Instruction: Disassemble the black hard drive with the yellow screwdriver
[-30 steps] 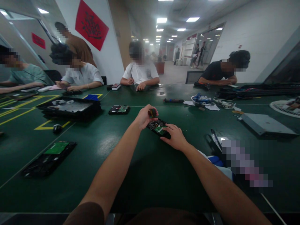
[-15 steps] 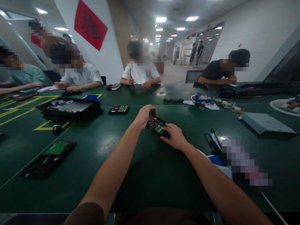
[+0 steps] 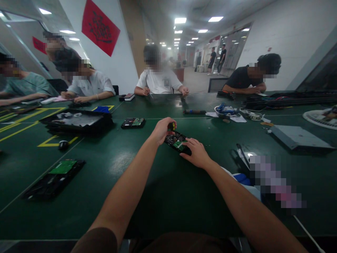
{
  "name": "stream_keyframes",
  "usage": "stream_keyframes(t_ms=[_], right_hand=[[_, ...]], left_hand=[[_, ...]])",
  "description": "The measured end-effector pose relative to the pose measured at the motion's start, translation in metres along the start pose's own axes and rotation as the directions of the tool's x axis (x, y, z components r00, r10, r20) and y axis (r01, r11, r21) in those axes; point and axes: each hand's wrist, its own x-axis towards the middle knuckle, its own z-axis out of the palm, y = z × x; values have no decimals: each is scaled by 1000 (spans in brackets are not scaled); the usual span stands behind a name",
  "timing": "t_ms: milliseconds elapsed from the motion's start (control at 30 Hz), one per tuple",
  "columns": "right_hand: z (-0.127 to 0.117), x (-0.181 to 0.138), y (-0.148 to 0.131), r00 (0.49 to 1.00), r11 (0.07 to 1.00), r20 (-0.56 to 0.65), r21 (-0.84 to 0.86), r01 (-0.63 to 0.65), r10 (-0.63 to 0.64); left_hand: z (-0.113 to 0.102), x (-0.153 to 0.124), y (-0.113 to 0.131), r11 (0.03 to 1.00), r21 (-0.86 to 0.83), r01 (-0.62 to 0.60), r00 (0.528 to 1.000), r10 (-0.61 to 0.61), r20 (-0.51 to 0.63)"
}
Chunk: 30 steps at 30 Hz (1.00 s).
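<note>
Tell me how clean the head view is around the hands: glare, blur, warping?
Head view: left hand gripping a small tool and right hand on the opened device are fairly sharp but small; ceiling lights leave soft glare patches on the green table; wide-lens distortion stretches the frame edges; the far corridor looks hazy.

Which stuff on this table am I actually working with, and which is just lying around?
In use: left hand gripping screwdriver, right hand pressing the open drive.
Lying about: second drive, black tray, green board, grey case, dark tool.
</note>
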Motion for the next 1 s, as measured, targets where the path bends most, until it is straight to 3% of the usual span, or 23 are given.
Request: stream_keyframes(t_ms=[133, 333, 600, 700, 833, 1000], right_hand=[[0, 0, 0, 1000, 1000, 3, 0, -1, 1], [0, 0, 1, 1000, 1000, -1, 0, 11, -11], [0, 0, 0, 1000, 1000, 12, -3, -2, 2], [0, 0, 0, 1000, 1000, 9, -2, -2, 2], [0, 0, -1, 1000, 1000, 2, 0, -4, 4], [-1, 0, -1, 1000, 1000, 3, 1, -4, 4]], left_hand=[[-2, -1, 2, 998, 53, -19, 1000, 19, 7], [0, -1, 1, 990, -101, 98, 994, -92, 66], [2, -4, 2, 995, 80, -54, 998, 52, 27], [2, -5, 4, 994, 106, -30, 997, 22, 79], [4, -5, 3, 998, 19, 64, 991, -66, 117], [5, -4, 3, 1000, 20, 3, 999, -4, 41]])
